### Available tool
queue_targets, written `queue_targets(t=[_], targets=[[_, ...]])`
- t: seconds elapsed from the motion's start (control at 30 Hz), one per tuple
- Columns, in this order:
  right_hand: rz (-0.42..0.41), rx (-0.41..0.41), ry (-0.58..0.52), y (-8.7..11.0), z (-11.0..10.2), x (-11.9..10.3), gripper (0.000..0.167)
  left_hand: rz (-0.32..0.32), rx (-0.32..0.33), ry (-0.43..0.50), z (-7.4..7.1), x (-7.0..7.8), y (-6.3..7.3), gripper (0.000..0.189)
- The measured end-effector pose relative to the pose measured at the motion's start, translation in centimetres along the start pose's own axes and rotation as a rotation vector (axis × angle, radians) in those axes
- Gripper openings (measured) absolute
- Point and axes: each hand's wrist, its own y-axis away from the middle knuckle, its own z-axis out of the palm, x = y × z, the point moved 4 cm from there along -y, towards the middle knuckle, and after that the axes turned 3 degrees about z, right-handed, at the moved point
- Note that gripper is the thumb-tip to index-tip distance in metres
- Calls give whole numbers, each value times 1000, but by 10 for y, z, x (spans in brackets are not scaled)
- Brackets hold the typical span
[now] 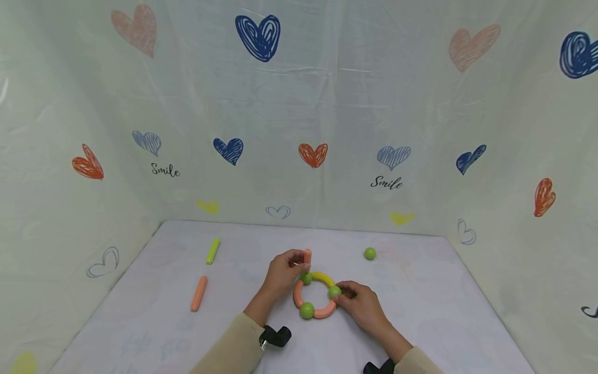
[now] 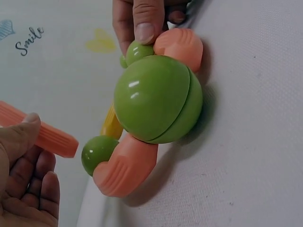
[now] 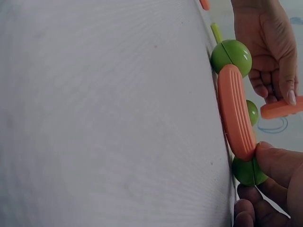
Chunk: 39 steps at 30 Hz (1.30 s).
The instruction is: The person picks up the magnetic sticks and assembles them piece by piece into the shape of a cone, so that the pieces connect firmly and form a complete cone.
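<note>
Ring of three glossy green balls and curved salmon and yellow ribbed rods: lies on the white table. Left hand: thumb and fingers pinch a straight, ribbed salmon rod, just apart from the ring's far-left ball. Right hand: fingers curled, pinching the ring's right-hand ball. Loose glossy green ball: beyond the ring, rightward. Slim lime stick, salmon stick: left of the ring.

Stretched in from near side with both arms, beige-sleeved and angled inward. Pinching between thumb and fingers with left hand, held higher and farther; pinching likewise with right hand, low, nearer, pointed far-left.
</note>
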Motion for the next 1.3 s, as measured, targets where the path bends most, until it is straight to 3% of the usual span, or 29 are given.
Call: queue_targets(t=[0.7,1.03,1.3], targets=[[18,-21,-21,2,0,0,33,-11,-51,-65,7,-16,4,27],[27,0,-27,3,2,3,30,-27,-64,-79,8,-14,9,32],[21,19,2,7,4,2,31,18,-64,-90,5,-17,11,30]])
